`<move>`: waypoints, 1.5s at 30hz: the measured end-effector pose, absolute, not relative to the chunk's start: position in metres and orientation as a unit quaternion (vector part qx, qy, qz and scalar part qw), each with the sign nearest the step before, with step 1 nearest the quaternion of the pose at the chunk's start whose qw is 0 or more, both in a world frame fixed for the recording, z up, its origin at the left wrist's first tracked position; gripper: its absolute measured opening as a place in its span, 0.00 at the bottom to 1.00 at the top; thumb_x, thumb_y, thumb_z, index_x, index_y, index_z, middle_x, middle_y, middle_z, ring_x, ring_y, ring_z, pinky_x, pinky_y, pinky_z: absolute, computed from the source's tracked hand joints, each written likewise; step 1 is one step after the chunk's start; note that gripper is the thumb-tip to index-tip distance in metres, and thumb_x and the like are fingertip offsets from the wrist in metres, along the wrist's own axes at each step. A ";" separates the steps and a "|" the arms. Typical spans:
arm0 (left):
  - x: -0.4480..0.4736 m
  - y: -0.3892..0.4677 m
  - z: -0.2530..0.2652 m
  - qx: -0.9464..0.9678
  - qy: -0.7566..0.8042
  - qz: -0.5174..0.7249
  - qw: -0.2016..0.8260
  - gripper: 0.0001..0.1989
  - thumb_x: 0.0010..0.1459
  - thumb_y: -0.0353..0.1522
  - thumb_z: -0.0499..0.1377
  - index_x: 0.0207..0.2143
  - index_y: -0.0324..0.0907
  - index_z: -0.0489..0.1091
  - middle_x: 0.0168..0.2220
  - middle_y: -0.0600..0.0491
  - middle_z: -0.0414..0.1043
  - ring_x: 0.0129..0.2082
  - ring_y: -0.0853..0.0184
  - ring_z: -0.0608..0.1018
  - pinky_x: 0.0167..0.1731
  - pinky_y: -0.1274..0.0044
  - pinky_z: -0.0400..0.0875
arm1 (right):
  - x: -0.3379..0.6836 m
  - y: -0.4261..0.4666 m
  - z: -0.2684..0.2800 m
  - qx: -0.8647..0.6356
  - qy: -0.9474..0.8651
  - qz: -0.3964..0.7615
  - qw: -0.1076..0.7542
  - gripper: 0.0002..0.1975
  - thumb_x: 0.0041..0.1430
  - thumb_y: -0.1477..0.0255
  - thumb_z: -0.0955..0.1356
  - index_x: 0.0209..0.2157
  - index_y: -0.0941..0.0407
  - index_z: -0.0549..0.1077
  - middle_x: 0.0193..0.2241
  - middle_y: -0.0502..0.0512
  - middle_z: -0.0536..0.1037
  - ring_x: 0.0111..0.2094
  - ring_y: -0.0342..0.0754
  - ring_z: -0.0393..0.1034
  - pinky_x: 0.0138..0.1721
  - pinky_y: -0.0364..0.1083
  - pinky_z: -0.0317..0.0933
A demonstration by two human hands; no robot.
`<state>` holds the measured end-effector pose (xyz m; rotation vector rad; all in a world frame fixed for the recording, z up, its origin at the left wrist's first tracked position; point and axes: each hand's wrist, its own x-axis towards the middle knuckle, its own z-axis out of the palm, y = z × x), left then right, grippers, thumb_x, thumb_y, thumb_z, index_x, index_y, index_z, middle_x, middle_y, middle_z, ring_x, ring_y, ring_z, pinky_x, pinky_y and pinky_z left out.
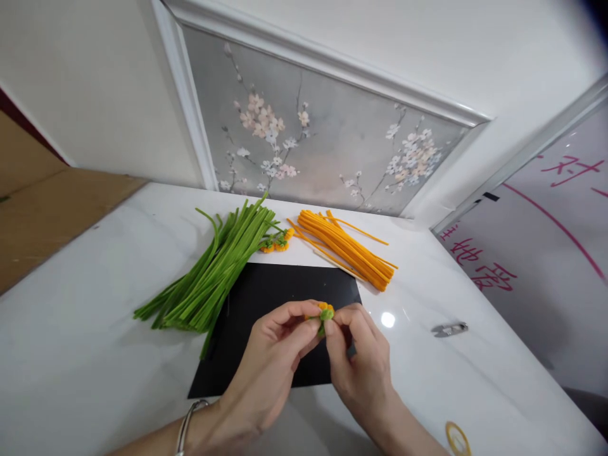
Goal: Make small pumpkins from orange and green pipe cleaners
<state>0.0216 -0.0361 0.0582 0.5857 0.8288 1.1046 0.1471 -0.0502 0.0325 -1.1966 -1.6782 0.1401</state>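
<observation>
Between my two hands, over the black mat (304, 278), is a small pipe-cleaner flower (326, 311) with orange petals and a green centre at its back. My left hand (280, 348) pinches it from the left with thumb and index finger. From the right, my right hand (358, 348) pinches its green part with thumb and fingertips. The fingers partly cover the flower's underside. Just behind the mat lie several finished-looking orange flowers with green stems (278, 244).
A bundle of green pipe cleaners (209, 272) lies left, overlapping the mat. Orange pipe cleaners (349, 247) lie behind right. Thread snips (449, 329) and a yellow tape ring (457, 438) rest on the white table (118, 386). A whiteboard (532, 253) stands at the right.
</observation>
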 end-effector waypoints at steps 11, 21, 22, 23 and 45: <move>0.018 -0.030 0.047 0.356 0.393 0.476 0.702 0.08 0.54 0.28 0.62 0.38 0.45 0.77 0.41 0.54 0.77 0.43 0.66 0.77 0.47 0.76 0.72 | 0.158 -0.046 0.039 -0.492 -0.719 0.129 0.474 0.07 0.62 0.79 0.62 0.35 0.56 0.71 0.30 0.53 0.73 0.30 0.43 0.68 0.31 0.41 0.65; 0.010 -0.023 0.037 0.548 0.385 0.451 0.589 0.03 0.56 0.29 0.60 0.32 0.43 0.75 0.44 0.51 0.71 0.42 0.66 0.76 0.43 0.78 0.71 | 0.163 -0.044 0.038 -0.506 -0.724 0.131 0.450 0.08 0.61 0.78 0.63 0.31 0.56 0.71 0.26 0.51 0.72 0.26 0.42 0.66 0.27 0.41 0.62; 0.010 -0.023 0.037 0.550 0.388 0.451 0.586 0.03 0.55 0.29 0.60 0.31 0.43 0.74 0.43 0.51 0.71 0.42 0.66 0.76 0.44 0.78 0.71 | 0.163 -0.045 0.038 -0.507 -0.724 0.128 0.450 0.08 0.61 0.78 0.62 0.31 0.56 0.71 0.26 0.51 0.72 0.25 0.42 0.66 0.27 0.41 0.62; 0.011 -0.023 0.037 0.549 0.392 0.452 0.583 0.03 0.55 0.29 0.60 0.31 0.43 0.74 0.43 0.51 0.71 0.42 0.66 0.76 0.44 0.78 0.70 | 0.162 -0.045 0.038 -0.509 -0.723 0.124 0.450 0.08 0.61 0.78 0.62 0.31 0.56 0.71 0.25 0.51 0.72 0.25 0.42 0.65 0.26 0.41 0.62; 0.016 -0.028 0.042 0.443 0.394 0.462 0.660 0.04 0.60 0.33 0.58 0.37 0.45 0.72 0.41 0.55 0.71 0.43 0.67 0.75 0.48 0.74 0.72 | 0.160 -0.045 0.040 -0.532 -0.706 0.139 0.447 0.08 0.65 0.74 0.61 0.34 0.56 0.70 0.24 0.49 0.72 0.22 0.41 0.65 0.25 0.39 0.59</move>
